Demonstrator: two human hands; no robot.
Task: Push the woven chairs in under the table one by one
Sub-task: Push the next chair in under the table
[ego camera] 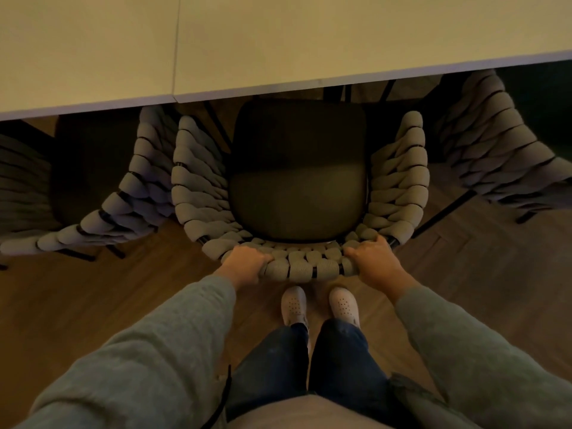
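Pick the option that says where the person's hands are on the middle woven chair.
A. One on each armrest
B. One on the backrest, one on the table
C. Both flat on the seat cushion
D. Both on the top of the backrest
D: the left hand and right hand both grip the top of the backrest of the middle woven chair, one toward each end.

Grey sweatshirt sleeves (148,345), dark, perhaps navy trousers (309,366), white perforated shoes (294,305).

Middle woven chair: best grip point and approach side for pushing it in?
Grip the middle woven chair by its backrest top rail, from behind, one hand near each rear corner, as the left hand and right hand do. The rail faces the person; the table blocks the front.
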